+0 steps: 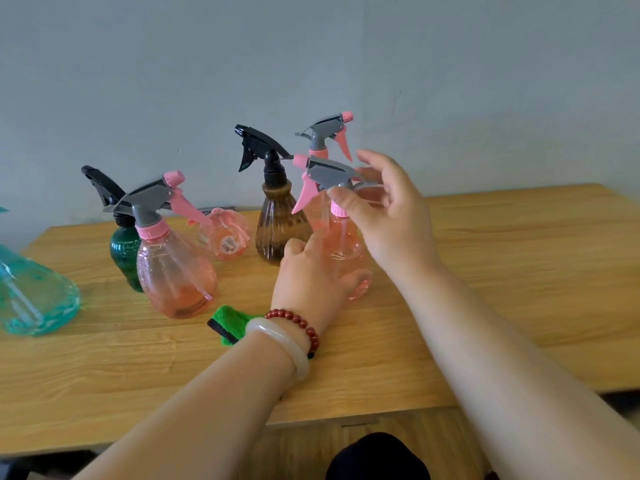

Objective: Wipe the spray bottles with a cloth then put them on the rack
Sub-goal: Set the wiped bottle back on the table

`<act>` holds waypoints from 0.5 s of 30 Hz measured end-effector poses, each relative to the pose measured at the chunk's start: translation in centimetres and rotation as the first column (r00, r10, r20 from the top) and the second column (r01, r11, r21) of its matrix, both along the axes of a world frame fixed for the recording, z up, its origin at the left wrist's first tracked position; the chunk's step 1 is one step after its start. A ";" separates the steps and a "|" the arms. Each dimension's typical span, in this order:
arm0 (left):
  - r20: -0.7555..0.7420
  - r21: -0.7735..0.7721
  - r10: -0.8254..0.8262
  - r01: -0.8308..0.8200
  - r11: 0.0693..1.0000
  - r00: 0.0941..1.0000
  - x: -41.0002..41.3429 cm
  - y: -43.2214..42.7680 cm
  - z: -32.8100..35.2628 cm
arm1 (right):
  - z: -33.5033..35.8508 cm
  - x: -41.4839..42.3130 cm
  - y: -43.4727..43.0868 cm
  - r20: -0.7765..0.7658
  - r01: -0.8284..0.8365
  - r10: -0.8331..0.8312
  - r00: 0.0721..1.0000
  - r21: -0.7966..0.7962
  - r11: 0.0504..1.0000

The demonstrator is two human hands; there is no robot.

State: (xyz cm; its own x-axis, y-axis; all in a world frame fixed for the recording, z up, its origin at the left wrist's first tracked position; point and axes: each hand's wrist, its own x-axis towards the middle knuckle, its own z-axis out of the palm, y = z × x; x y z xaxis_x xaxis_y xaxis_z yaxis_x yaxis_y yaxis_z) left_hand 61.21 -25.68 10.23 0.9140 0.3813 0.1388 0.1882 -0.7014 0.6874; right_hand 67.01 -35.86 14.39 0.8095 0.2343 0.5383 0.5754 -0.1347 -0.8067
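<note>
A clear pink spray bottle (346,244) with a grey and pink trigger head stands at the middle of the wooden table (519,254). My left hand (308,278) grips its lower body. My right hand (384,209) touches the neck and trigger head with thumb and fingers loosely curved around them. A green cloth (230,323) lies on the table, partly hidden under my left wrist.
Other spray bottles stand behind and to the left: a brown one (277,233), another pink one (173,271), a dark green one (123,254), a small pink one lying down (227,239), a teal one (31,299) at the left edge. The wall is close behind.
</note>
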 end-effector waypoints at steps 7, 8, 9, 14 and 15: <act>0.034 -0.045 -0.136 0.137 0.990 0.990 0.7 -0.7 -0.2 | 0.0 2.1 -1.8 0.009 0.142 -0.142 0.990 -0.063 0.988; 0.024 -0.041 -0.142 0.143 0.989 0.990 0.7 -0.7 -0.3 | 0.0 2.7 -2.2 -0.004 0.157 -0.157 0.988 -0.061 0.986; 0.007 -0.029 -0.145 0.145 0.989 0.989 0.7 -0.6 -0.5 | -0.1 3.4 -2.5 -0.014 0.176 -0.177 0.984 -0.056 0.983; -0.095 0.056 -0.205 0.211 0.976 0.974 1.5 -0.5 -1.1 | -0.5 7.0 -3.1 -0.007 0.288 -0.289 0.957 -0.037 0.957; -0.103 0.060 -0.204 0.211 0.976 0.973 1.8 -0.5 -1.3 | -0.5 7.7 -3.1 -0.001 0.303 -0.303 0.953 -0.043 0.952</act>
State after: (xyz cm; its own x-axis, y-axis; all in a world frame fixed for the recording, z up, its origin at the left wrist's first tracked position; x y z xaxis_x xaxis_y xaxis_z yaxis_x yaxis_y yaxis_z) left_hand 63.04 -26.18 8.96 0.9824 0.1743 0.0664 0.0961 -0.7779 0.6211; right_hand 74.70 -38.95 13.89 0.8501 -0.0008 0.5267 0.4959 -0.3353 -0.8010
